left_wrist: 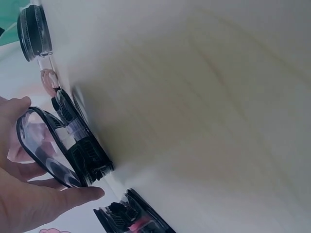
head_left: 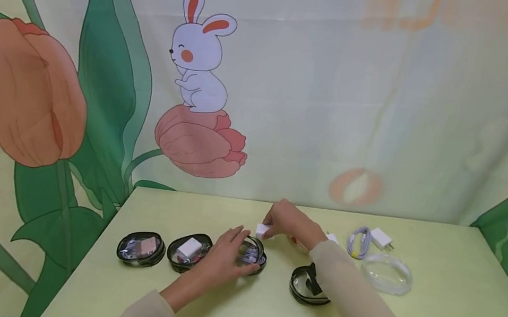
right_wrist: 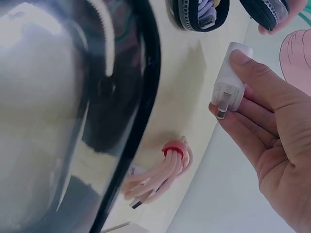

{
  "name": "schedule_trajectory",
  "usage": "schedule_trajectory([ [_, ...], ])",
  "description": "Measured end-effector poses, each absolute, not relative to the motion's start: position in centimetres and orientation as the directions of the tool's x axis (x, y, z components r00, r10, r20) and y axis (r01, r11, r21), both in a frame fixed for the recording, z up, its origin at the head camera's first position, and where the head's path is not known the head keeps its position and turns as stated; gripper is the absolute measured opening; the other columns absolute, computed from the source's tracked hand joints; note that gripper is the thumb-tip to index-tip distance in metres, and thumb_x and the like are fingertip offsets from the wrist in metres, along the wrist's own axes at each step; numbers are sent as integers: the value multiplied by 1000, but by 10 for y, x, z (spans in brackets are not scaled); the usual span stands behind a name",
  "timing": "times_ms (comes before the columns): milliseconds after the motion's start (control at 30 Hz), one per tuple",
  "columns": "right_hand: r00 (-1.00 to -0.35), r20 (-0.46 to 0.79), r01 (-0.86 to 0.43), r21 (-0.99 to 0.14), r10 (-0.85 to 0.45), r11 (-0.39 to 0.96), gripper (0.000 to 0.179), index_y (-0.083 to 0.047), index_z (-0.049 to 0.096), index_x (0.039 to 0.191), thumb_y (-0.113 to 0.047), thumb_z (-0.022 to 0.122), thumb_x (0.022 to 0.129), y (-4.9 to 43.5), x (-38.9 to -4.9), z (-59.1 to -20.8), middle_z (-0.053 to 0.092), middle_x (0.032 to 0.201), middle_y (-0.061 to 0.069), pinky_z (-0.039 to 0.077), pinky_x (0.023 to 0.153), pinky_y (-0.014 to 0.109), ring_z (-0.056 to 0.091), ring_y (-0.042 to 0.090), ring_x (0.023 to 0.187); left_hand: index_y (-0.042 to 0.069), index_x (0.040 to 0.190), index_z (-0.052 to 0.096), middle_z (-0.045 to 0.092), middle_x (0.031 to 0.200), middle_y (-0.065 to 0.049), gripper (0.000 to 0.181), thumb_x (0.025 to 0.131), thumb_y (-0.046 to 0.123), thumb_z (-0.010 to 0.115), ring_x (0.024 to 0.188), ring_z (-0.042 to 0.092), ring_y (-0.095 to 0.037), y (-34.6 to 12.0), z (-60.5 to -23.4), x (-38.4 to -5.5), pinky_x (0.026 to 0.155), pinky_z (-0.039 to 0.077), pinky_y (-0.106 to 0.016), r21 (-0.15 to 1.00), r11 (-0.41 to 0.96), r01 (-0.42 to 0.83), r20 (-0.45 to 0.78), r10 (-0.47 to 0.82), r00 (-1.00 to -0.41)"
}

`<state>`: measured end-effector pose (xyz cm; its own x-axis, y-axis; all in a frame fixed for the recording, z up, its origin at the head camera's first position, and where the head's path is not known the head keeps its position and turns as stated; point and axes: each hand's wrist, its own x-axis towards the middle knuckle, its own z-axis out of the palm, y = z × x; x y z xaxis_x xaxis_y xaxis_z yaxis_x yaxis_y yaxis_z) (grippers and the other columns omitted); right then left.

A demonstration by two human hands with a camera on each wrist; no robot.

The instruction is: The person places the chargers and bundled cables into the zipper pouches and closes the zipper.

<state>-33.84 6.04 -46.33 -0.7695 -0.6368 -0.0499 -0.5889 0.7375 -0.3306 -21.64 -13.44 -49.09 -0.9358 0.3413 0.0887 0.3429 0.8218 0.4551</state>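
My left hand [head_left: 221,264] grips a small clear zip case [left_wrist: 80,145] with black edging, its clear lid raised away from the base. A light purple cable [right_wrist: 206,12] lies bundled inside that case. Just beyond it, my right hand [head_left: 291,222] pinches a white charger plug [right_wrist: 228,77] between thumb and fingers, metal prongs showing, held above the table. Below the charger in the right wrist view, a pink cable [right_wrist: 170,172] is bundled with a red tie.
Left of the hands sit two black-edged cases [head_left: 141,248] [head_left: 188,251] with chargers in them. A black-edged case [head_left: 309,286] lies by the right forearm. A purple cable [head_left: 358,242], another white charger [head_left: 381,239] and a white-edged clear case [head_left: 385,275] are at the right.
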Motion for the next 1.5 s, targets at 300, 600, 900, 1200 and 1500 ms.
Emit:
schedule_trajectory([
  [300,-759,-8,-604,-362,-651,710,28,-12,83,100,-29,89,79,73,-328,-462,78,93,-1,57,77,26,73,10,85,3,151,43,36,158,-22,84,90,52,74,146,34,-42,-130,-489,-218,114,33,-58,465,807,365,125,348,-929],
  [600,-730,22,-623,-432,-683,652,11,-16,84,92,-18,86,81,70,-320,-466,77,81,-6,50,60,18,62,-3,65,3,147,44,45,150,-19,80,90,50,75,135,47,-38,-125,-487,-221,108,43,-55,479,805,351,146,321,-936],
  [900,-740,4,-585,-498,-673,640,6,-15,84,88,-13,80,84,64,-312,-470,74,74,-10,44,55,17,53,-1,57,2,138,47,54,134,-15,77,85,46,81,119,55,-31,-120,-486,-227,97,49,-48,536,788,304,144,270,-952],
  [1200,-738,-7,-587,-487,-675,647,11,-11,78,92,-4,79,84,52,-307,-475,68,74,-5,43,61,20,52,5,64,3,136,48,55,127,-14,75,84,44,83,115,56,-31,-119,-490,-227,95,50,-48,551,769,325,158,286,-945],
  [1500,-701,-49,-579,-544,-711,608,9,-11,73,94,-4,74,88,55,-306,-478,68,81,-4,45,66,23,54,7,71,-1,149,43,48,146,-22,85,87,45,80,131,51,-40,-123,-490,-225,103,47,-53,517,784,344,169,300,-939],
])
